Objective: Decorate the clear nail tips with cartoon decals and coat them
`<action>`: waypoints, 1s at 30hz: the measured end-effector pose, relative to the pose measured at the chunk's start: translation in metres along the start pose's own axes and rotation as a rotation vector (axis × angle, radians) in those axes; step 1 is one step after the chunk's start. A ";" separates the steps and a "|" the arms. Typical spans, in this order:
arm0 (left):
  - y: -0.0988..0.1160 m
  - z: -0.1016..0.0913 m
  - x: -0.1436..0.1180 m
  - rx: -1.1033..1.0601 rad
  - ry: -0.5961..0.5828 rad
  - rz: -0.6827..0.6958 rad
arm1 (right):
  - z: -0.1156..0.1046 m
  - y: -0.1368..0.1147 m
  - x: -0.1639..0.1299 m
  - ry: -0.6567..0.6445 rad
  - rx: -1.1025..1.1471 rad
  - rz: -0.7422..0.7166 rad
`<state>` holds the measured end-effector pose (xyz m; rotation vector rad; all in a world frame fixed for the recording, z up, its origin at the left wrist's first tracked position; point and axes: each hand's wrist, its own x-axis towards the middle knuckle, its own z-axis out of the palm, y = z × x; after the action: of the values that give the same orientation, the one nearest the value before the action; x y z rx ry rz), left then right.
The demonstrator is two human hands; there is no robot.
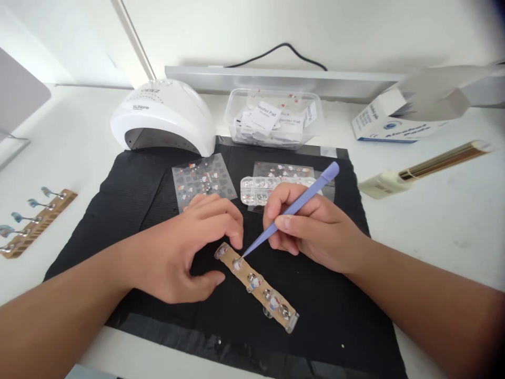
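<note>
A tan strip (258, 290) carrying several decorated false nails lies diagonally on the black mat (134, 195). My left hand (189, 247) rests on the mat with its fingertips pressing the strip's upper end. My right hand (311, 229) grips a lilac tool (292, 209) like a pen. The tool's tip touches the second nail (238, 263) from the strip's upper end.
Behind the hands lie a nail sticker sheet (203, 180), a second sheet (284, 170) and a clear gem case (258, 188). A white nail lamp (161, 116), a tub of alcohol pads (272, 121), a box (384, 126), another nail strip (35, 221) and a gold-handled tool (426, 168) surround the mat.
</note>
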<state>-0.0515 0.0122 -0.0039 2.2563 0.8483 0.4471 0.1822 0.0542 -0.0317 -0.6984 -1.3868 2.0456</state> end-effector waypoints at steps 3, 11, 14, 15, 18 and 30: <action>0.004 0.000 -0.001 0.017 0.038 0.096 | -0.001 0.000 0.000 0.002 -0.006 -0.003; 0.006 0.002 0.002 0.071 0.000 0.093 | -0.001 0.000 0.002 -0.005 -0.010 -0.001; 0.004 0.003 0.001 0.075 0.015 0.089 | -0.001 0.000 0.002 -0.003 -0.014 0.003; 0.004 0.003 0.001 0.075 0.020 0.092 | -0.001 0.000 0.002 -0.001 -0.015 0.005; 0.003 0.003 0.001 0.077 0.032 0.108 | -0.001 0.001 0.002 0.016 -0.008 0.012; 0.003 0.006 0.001 0.080 0.078 0.108 | -0.002 0.002 -0.001 0.161 0.161 -0.135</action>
<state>-0.0467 0.0085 -0.0062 2.3799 0.7984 0.5634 0.1838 0.0542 -0.0344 -0.6656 -1.1338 1.9256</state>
